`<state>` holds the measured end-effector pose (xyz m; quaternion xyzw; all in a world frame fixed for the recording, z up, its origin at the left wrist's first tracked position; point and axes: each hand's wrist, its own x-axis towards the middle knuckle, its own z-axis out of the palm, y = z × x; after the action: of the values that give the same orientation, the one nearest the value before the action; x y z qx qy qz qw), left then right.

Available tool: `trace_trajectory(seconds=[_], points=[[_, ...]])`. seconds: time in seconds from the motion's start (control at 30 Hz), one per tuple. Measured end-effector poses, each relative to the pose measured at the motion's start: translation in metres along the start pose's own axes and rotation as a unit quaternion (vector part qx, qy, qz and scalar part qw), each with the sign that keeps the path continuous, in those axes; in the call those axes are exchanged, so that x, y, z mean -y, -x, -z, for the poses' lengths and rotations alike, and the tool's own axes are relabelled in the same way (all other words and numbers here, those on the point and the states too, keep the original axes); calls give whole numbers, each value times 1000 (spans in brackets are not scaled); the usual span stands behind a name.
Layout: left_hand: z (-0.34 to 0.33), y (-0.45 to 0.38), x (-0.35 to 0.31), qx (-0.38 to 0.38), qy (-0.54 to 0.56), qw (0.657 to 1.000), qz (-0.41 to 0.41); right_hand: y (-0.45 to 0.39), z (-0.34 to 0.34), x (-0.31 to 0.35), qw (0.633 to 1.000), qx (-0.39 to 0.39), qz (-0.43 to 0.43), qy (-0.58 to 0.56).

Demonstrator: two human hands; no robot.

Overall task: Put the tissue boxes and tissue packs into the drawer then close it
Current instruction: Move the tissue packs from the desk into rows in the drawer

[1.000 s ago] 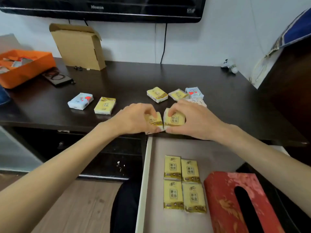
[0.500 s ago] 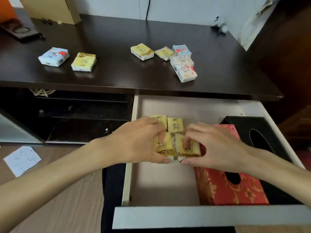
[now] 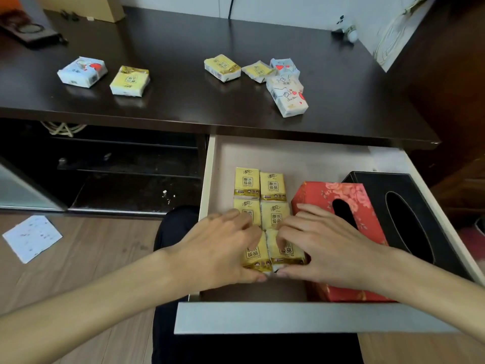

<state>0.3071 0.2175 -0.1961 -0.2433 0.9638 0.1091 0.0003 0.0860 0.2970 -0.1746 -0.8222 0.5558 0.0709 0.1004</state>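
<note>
The drawer (image 3: 301,317) stands pulled out below the dark desk (image 3: 183,101). Inside lie several yellow tissue packs (image 3: 273,186) in two columns, a red floral tissue box (image 3: 341,206) and a black tissue box (image 3: 409,206). My left hand (image 3: 223,248) holds a yellow pack (image 3: 256,256) at the near end of the left column. Beside it, my right hand (image 3: 322,248) holds another yellow pack (image 3: 287,252). On the desk remain a blue-white pack (image 3: 82,72), a yellow pack (image 3: 130,81), and a cluster of yellow (image 3: 222,67) and white heart-printed packs (image 3: 288,99).
A cardboard box (image 3: 105,9) and a dark phone case (image 3: 29,31) sit at the desk's far left. A paper sheet (image 3: 31,237) lies on the wooden floor. Open dark shelves (image 3: 118,166) are left of the drawer. A small white object (image 3: 346,31) sits at the desk's back right.
Both hands carried two yellow packs from the desk edge down into the drawer and lowered them at the near end of the two columns. The view tilted downward.
</note>
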Motion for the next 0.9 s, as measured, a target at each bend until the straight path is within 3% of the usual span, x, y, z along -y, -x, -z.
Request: trace_trajectory(seconds=[0.3,0.43,0.63,0.9], points=[[-12,-2,0,-10,-32,999,-31,0,5,-7,999,10,9,-32],[-3,-6,15,-44,-5,998,-35,-11,14,-19,1000,-15,2,22],[2,-26,34,32,-59,997,-27,-39,12,-16,995,28,-10,99],[-4,-28,35,25,-64,997,-30,-41,5,2,997,29,-3,66]])
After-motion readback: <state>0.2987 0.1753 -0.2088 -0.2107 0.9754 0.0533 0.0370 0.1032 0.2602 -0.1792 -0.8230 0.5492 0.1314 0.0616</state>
